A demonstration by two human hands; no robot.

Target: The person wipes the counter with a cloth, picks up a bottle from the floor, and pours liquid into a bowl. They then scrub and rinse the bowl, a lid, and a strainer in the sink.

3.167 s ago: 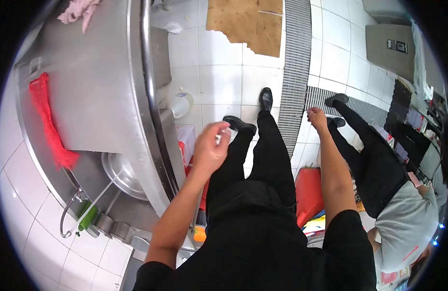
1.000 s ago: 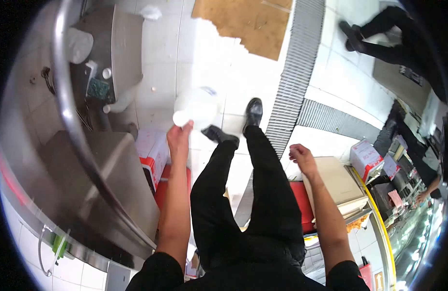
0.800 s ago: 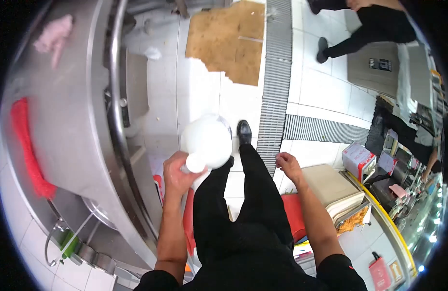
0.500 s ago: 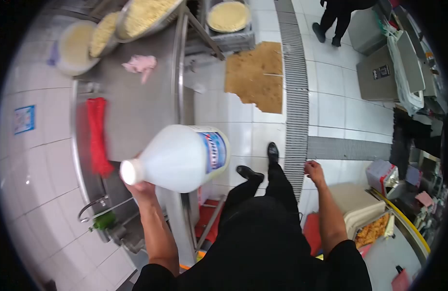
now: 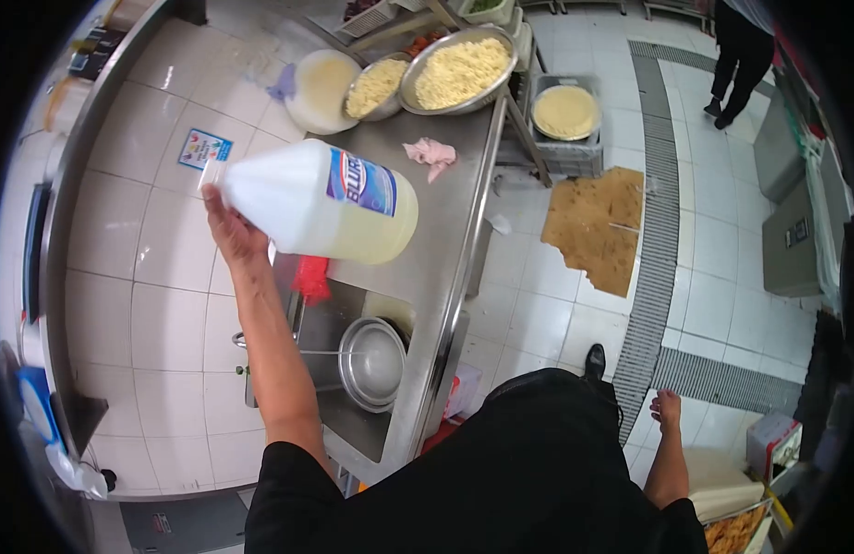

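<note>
A large translucent jug (image 5: 288, 198) with a blue label and pale yellow liquid is gripped near its white cap by my left hand (image 5: 235, 226). The jug lies tilted, base to the right, above the steel counter (image 5: 445, 217). Below it, a metal bowl (image 5: 373, 363) sits in the sink, and a red cloth-like item (image 5: 311, 279) is partly hidden behind the jug. My right hand (image 5: 667, 409) hangs low at my side over the floor; its fingers are loosely curled, and what they hold, if anything, is too small to make out.
Bowls of yellow shreds (image 5: 462, 74) and a white tub (image 5: 323, 90) stand at the counter's far end, near a pink cloth (image 5: 430, 157). Torn cardboard (image 5: 595, 229) lies on the floor beside a drain grate (image 5: 650, 185). Another person (image 5: 743, 55) stands at the upper right.
My view has swung left, bringing the sink bowl into sight. My left hand has raised the jug toward the wall. The other person now appears farther to the right.
</note>
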